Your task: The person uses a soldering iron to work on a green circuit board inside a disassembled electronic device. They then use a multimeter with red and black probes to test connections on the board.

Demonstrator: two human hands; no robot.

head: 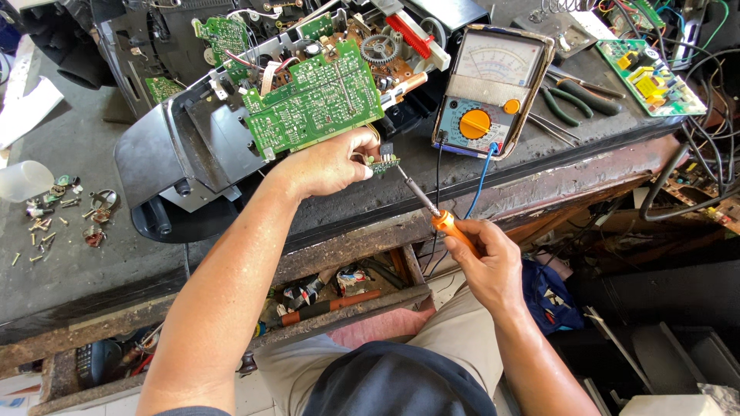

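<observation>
I am looking down at my dark, worn workbench (92, 262), which fills the view from nine o'clock to three o'clock. At twelve o'clock sits an opened black appliance chassis (193, 146), its insides exposed, with a large green circuit board (316, 100) tilted up from it. At one o'clock, just beside the chassis, an analogue multimeter (493, 88) lies face up with an orange dial, its blue lead (479, 181) trailing toward me. Beyond it at two o'clock lie green-handled pliers (578, 100) and another green board (651, 77). Loose screws (46, 223) scatter at nine o'clock. An open drawer (339, 296) of odds and ends sits below the bench edge at six o'clock.

My left hand (331, 162), at the centre, is curled shut, pinching a small green circuit board (383, 163) between thumb and fingers, just under the large board's lower edge. My right hand (486, 270), at four o'clock, is wrapped closed around the orange handle of a soldering iron (432, 212), its tip meeting the small board.

To do this well, I judge I should brace my left hand against the chassis so the small board stays still, touch only the tip to the one joint, keep my fingertips away from the hot metal, and keep the blue lead clear of the shaft.
</observation>
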